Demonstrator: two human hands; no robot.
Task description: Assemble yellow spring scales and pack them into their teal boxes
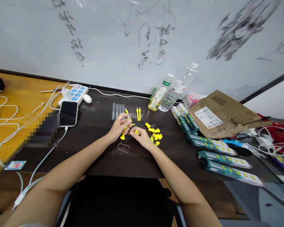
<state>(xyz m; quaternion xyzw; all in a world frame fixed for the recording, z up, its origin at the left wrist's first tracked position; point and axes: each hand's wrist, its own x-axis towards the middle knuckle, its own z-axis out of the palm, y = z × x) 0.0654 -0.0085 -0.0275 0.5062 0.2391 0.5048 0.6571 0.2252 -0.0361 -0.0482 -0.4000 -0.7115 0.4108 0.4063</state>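
Observation:
My left hand [119,126] is closed on a yellow piece [123,136] with a flared lower end, held upright over the dark table. Beside it, my right hand [141,138] has its fingers pinched near a small yellow part [137,132], partly hidden by the fingertips. A bent wire [123,148] lies just below the hands. Behind them stand or lie several clear grey tubes [117,111] in a row and two slim yellow sticks [138,114]. Several small yellow caps [156,136] are scattered right of my right hand.
Two bottles [159,96] [174,94] stand at the back by the whiteboard [104,41]. Green-white boxes [232,172] and a brown package [217,113] lie right. A phone [68,113], power strip [77,93] and cables are left.

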